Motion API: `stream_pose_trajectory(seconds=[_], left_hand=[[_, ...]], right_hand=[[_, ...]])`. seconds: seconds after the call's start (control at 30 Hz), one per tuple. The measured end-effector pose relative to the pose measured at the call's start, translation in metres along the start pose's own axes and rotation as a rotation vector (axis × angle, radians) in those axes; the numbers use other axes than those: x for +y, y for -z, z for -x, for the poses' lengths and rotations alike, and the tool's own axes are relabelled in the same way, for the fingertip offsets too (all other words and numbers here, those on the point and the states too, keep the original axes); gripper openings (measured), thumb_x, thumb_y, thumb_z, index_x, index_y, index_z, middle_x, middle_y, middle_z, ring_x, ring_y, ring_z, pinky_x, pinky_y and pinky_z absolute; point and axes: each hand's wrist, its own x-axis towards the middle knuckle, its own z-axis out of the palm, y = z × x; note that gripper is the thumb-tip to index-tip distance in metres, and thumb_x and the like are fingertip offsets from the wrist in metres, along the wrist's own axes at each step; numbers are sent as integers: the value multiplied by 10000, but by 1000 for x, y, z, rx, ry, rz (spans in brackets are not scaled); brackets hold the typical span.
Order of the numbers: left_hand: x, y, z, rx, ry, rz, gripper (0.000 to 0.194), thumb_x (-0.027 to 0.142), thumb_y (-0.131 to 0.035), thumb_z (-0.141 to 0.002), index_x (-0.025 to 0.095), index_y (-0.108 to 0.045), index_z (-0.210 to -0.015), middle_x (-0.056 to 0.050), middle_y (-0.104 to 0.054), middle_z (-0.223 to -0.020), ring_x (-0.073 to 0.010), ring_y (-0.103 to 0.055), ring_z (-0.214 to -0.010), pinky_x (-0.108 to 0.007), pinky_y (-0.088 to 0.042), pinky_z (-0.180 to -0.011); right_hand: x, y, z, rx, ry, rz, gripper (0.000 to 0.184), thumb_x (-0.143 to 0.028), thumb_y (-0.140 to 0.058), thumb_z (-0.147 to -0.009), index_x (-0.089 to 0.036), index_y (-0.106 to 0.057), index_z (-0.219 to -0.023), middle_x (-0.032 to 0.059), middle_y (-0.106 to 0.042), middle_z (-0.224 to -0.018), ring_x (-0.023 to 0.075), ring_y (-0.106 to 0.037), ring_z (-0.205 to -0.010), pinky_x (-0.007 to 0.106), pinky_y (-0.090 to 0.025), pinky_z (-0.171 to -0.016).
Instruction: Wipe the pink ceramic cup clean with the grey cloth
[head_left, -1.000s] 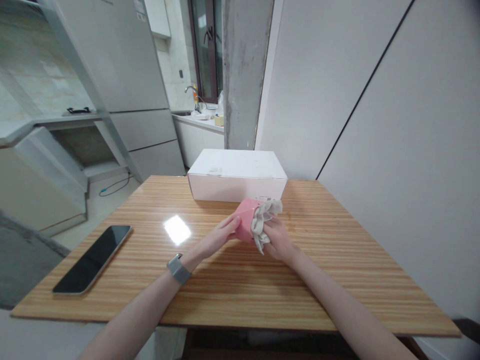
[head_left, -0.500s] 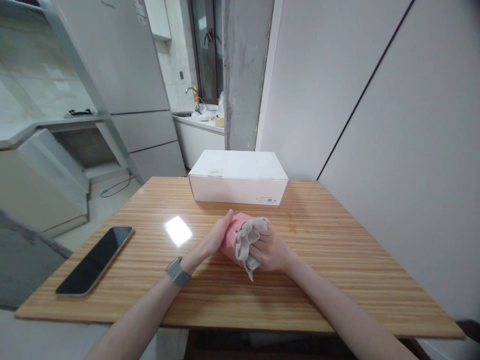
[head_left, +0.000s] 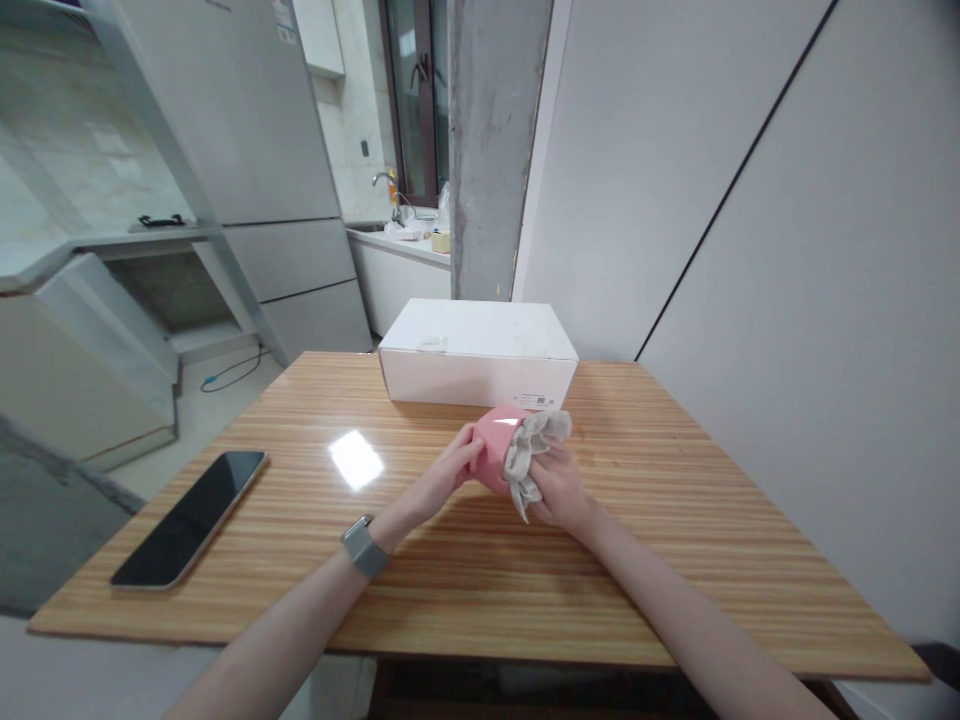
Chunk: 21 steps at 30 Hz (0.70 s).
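A pink cup-like object (head_left: 495,447) is held on its side above the wooden table (head_left: 675,560), just in front of a white box (head_left: 477,352). My left hand (head_left: 442,478) grips its left end, fingers closed on it; a grey watch sits on that wrist. My right hand (head_left: 556,485) is closed on a crumpled beige cloth (head_left: 529,450), which it presses against the pink object's right end. What lies inside the object is hidden by the cloth.
A black phone (head_left: 187,517) lies face up near the table's left edge. A white wall runs close along the right side. Behind the box stand a concrete pillar (head_left: 491,150), a fridge (head_left: 247,150) and a kitchen counter with a tap.
Both hands carried the pink object and cloth toward me and to the left, then back away toward the box. The cloth has shifted on the object's end.
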Motion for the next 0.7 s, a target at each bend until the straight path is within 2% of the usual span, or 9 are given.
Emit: stream_pose_trajectory(seconds=[0.07,0.13,0.27,0.37,0.47,0.6,0.7], left_hand=[[-1,3,-3,94,-5,-57,445,563,-488,-829,186,-645,-1005,-43,-689,-964,-223,-588,-986,-333,-438,-865],[1,7,-4,140,-12,-94,491,592,-442,-835,163,-673,-895,-44,-700,-844,-237,-596,-936,-335,-438,-838],[10,8,-1,138,-17,-186,448,549,-536,-801,133,-703,-802,-54,-717,-824,-263,-597,-905,-344,-420,-847],[17,4,3,127,-31,-259,432,520,-529,-823,128,-713,-835,-58,-723,-892,-259,-597,-918,-351,-402,-887],[18,-2,6,126,-96,-299,436,508,-487,-860,143,-703,-959,-57,-703,-1033,-250,-578,-1010,-339,-372,-951],[13,-11,11,33,-147,-166,410,456,-498,-881,198,-596,-1185,-49,-600,-1253,-230,-471,-1206,-324,-299,-1045],[8,-14,12,-55,-114,-30,406,423,-517,-881,219,-538,-1232,-52,-553,-1298,-219,-434,-1240,-335,-287,-1057]], right_hand=[[-1,-4,0,-18,106,16,191,-216,-408,-858,-173,-595,-860,81,-643,-731,222,-588,-739,361,-454,-716],[-3,-8,-1,-35,220,25,185,-185,-420,-857,-174,-603,-834,73,-648,-722,204,-593,-742,344,-462,-736],[-8,-12,-3,-48,316,42,187,-147,-422,-857,-169,-597,-794,67,-648,-726,186,-605,-742,332,-473,-760],[-10,-10,-3,-44,272,47,188,-178,-408,-860,-166,-593,-828,84,-649,-773,206,-617,-768,365,-476,-778],[-9,-6,-2,-5,177,39,190,-206,-409,-846,-174,-589,-900,95,-655,-807,241,-618,-806,415,-474,-791],[-8,0,-2,79,16,5,214,-216,-398,-838,-189,-585,-940,79,-646,-751,241,-610,-727,396,-477,-695],[-7,4,-1,123,-18,33,256,-224,-387,-850,-171,-584,-1004,92,-646,-762,247,-607,-720,387,-461,-662]])
